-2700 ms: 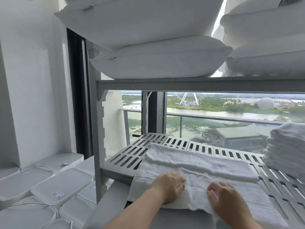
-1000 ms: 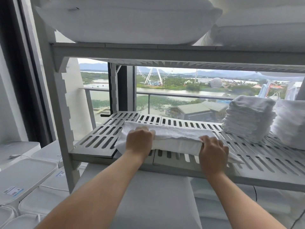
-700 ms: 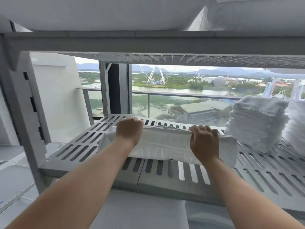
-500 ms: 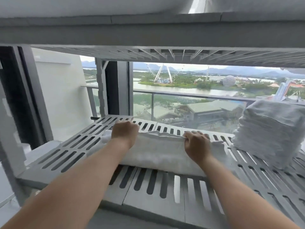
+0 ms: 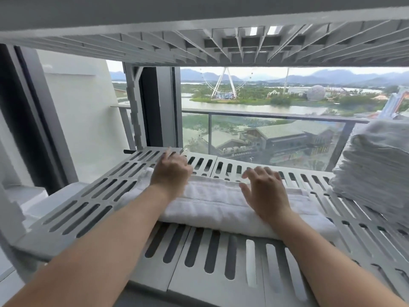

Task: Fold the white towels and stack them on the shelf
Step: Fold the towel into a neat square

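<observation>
A white towel (image 5: 219,204), folded into a long thick strip, lies across the grey slatted shelf (image 5: 93,196). My left hand (image 5: 171,171) hovers over its left end with fingers stretched forward past the far edge. My right hand (image 5: 263,187) is over the towel's middle right, fingers spread and straight. Neither hand grips the cloth. A tall stack of folded white towels (image 5: 376,169) stands on the same shelf at the right edge.
The ribbed underside of the upper shelf (image 5: 221,41) hangs low overhead. A grey shelf post (image 5: 135,111) rises at the back left. Behind the shelf is a window with a glass balcony rail (image 5: 265,114). Slatted shelf surface shows in front of the towel.
The towel went from half folded at the shelf's front to a strip pushed deeper onto the shelf. Both hands have let go of it and now have their fingers spread open.
</observation>
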